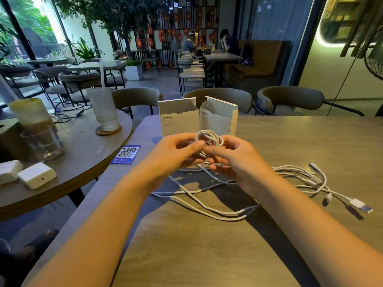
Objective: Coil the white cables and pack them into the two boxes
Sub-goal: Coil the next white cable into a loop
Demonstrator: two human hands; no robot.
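Above the middle of the tabletop (290,146), both hands meet around a small coil of white cable (209,139). The left hand (178,152) curls its fingers and thumb on the left side of the coil, and the right hand (234,160) pinches the loops from the right, its fingers bent round the strands. From the coil a length of the same cable drops between the hands and runs down to the wood.

Under and beside the forearms, loose white cables (207,206) sprawl in wide curves toward the person, and a bundle of plug ends (315,179) lies to the right, one flat plug (360,206) lying farthest out.

Just behind the hands stand two white boxes side by side, touching. The left box (178,121) is upright with its top flap raised; the right box (219,119) also has its top flap raised. Their insides cannot be seen from this angle, so what they hold cannot be told.

Left of the hands a blue card with a square code (126,154) lies near the tabletop's edge. On the round table (83,162) beyond it are a ribbed glass with a straw (103,108) on a coaster, a clear tumbler (43,143), a tall drink (31,117) and two white chargers (35,175).
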